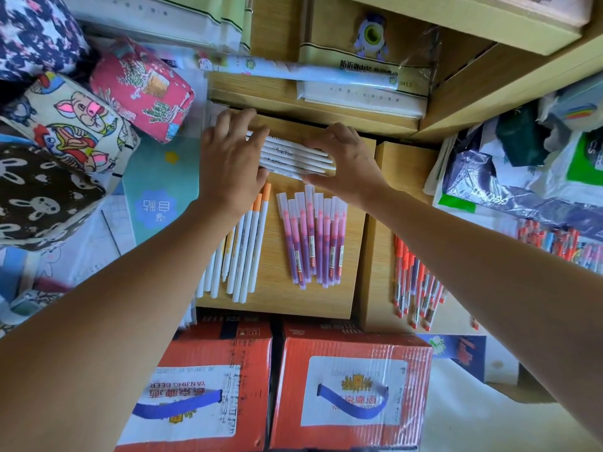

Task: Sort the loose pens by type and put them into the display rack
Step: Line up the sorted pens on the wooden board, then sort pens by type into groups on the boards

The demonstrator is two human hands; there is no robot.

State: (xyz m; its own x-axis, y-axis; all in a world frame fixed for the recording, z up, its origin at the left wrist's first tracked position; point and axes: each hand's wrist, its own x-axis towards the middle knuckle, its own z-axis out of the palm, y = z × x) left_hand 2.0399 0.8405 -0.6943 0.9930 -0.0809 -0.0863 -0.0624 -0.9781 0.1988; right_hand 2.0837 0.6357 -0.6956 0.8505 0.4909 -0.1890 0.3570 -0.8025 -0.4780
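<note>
two hands point(233, 164) point(350, 161), white pens point(295, 156) lying crosswise

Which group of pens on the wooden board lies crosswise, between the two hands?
The all-white pens at the board's far end, between the left hand and right hand. The orange-capped white pens and pink pens lie lengthwise, nearer the person.

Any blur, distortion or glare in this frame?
Head view: wide-angle bending stretches both forearms toward the corners; the pink fabric pouch edge is soft; the row of white pens between both hands stays sharp; tape on the red cardboard box shows mild sheen.
</note>
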